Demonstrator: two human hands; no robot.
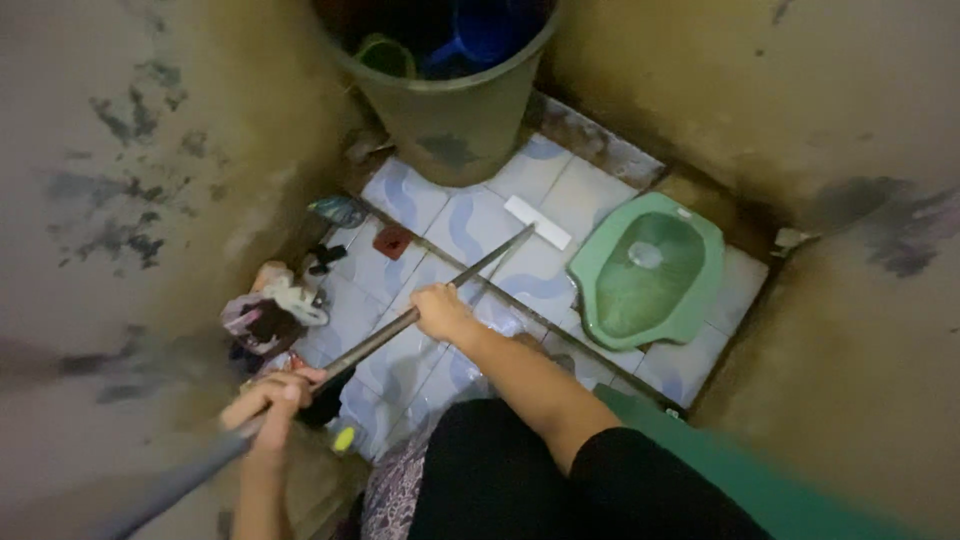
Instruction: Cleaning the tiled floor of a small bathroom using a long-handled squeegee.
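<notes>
1. We stand in a narrow stall with stained walls (130,180) and a tiled floor (470,225) patterned in white and blue.
2. A large green bucket (450,120) sits in the far corner, with blue dippers inside it.
3. The green squat toilet pan (650,275) is set into the floor to the right, just beyond a raised tile edge.
4. Our long pole (440,295), a grey handle, runs from lower left towards the middle of the floor, ending at a flat white head (537,222) that lies on the tiles between bucket and pan.
5. Our right hand (440,312) is wrapped firmly round the pole at mid-length; our left hand (270,400) is clenched round it lower down, near us.
6. Small clutter (275,310) of bags and bottles lies by the left wall.
7. We judge the step in hand to be scrubbing the floor near the pan; the next stroke calls for steady downward pressure, keeping the head flat and away from the bucket.
</notes>
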